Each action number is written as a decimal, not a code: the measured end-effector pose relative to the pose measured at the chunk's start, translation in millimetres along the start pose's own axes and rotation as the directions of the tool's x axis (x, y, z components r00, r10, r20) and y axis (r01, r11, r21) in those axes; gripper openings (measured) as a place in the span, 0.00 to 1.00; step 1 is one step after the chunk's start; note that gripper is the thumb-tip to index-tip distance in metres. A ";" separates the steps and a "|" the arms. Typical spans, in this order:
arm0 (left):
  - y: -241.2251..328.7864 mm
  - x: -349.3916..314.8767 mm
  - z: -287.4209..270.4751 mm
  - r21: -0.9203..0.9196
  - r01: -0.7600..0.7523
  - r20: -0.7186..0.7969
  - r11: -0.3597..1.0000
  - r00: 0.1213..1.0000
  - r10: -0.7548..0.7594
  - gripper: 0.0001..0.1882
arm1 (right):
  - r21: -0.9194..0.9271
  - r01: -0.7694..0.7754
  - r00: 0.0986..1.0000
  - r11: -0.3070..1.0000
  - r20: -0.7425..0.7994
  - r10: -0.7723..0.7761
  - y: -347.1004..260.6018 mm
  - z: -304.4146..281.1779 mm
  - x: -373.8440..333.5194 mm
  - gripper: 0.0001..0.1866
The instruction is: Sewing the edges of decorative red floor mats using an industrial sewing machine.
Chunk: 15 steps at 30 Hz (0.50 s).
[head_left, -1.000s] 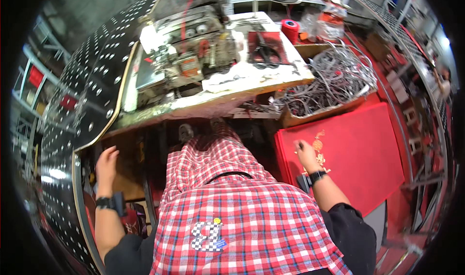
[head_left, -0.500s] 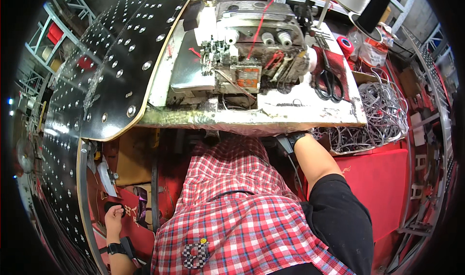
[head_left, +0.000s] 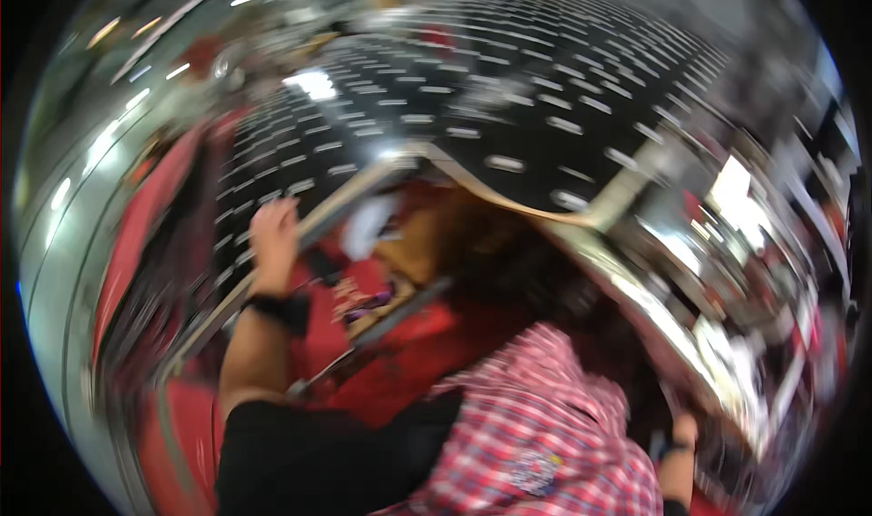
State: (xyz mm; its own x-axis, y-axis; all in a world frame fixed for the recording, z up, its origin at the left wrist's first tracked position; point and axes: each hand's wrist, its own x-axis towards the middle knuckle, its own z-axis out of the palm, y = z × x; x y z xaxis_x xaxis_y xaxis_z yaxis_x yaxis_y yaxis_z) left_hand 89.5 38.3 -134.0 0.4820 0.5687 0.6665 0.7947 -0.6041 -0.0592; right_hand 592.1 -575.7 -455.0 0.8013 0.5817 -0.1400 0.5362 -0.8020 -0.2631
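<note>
Head view: red item [head_left: 329, 330] inside compartment [head_left: 400, 311]

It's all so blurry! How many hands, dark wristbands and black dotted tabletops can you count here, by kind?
Hands: 2 (left hand, right hand)
Dark wristbands: 2 (left wristband, right wristband)
Black dotted tabletop: 1
Total: 5

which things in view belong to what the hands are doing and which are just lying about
Probably involved, judging by nearness (blur hides any contact):
black studded table, by the left hand
pale-edged worktable, near the right hand

Probably just lying about:
red item with pale marks
white object beyond it
</note>
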 end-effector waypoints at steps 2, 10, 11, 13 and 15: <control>-57.8 6.2 -54.6 0.233 0.019 -0.376 0.972 0.924 0.072 0.11 | -0.045 0.043 0.999 0.998 0.030 -0.042 -3.8 -8.6 -14.3 0.17; -206.4 -17.1 -192.8 0.386 0.715 -0.444 0.583 0.698 -0.562 0.22 | -0.170 0.014 0.997 0.985 0.081 0.000 -21.2 -23.1 -76.7 0.19; -215.8 -16.3 -198.1 0.295 0.724 -0.440 0.624 0.682 -0.584 0.23 | -0.171 0.018 0.997 0.985 0.082 -0.004 -26.7 -23.1 -80.3 0.19; -228.4 -20.8 -201.8 0.184 0.776 -0.517 0.603 0.598 -0.612 0.23 | -0.155 0.022 0.996 0.988 0.084 -0.009 -39.5 -20.0 -87.4 0.20; -236.4 -23.0 -201.0 0.138 0.859 -0.711 0.492 0.432 -0.555 0.22 | -0.023 -0.027 0.996 0.999 0.089 0.029 -50.2 -17.9 -89.8 0.20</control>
State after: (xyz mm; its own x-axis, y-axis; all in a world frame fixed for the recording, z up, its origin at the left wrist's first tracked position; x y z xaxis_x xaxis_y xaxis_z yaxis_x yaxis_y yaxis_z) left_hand -183.6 55.9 14.0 -0.4948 0.1844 0.8492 0.8565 0.2686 0.4407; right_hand 498.0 -590.1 -412.1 0.7895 0.5681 -0.2321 0.5204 -0.8202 -0.2374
